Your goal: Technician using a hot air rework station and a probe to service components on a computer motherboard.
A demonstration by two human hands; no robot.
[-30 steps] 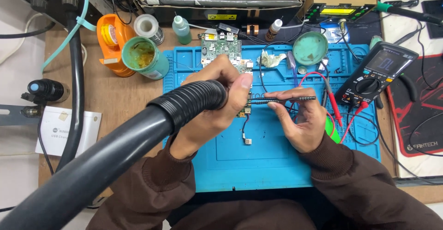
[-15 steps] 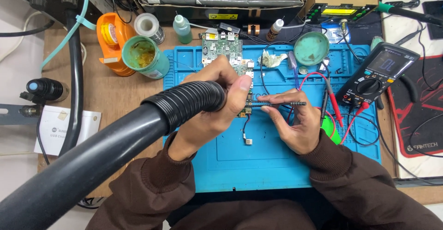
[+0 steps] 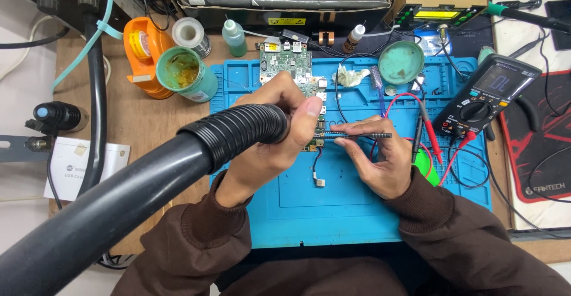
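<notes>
Two hands worked over the blue silicone mat point(image 3: 357, 213): the left hand point(image 3: 270, 147) wrapped its fingers around a black ribbed hose point(image 3: 238, 132), while the right hand point(image 3: 377, 156) pinched slim metal tweezers point(image 3: 357, 135) on a small green circuit board point(image 3: 314, 144) at mat centre. Steady tip placement seemed next.

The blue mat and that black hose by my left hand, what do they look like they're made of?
The blue mat looks like silicone or soft rubber: matte, even colour, with moulded compartments along its edges. The black hose looks like plastic, though rubber is possible: its end is ribbed and corrugated, the rest smooth with a dull sheen. The left hand rests against its ribbed end.
</notes>
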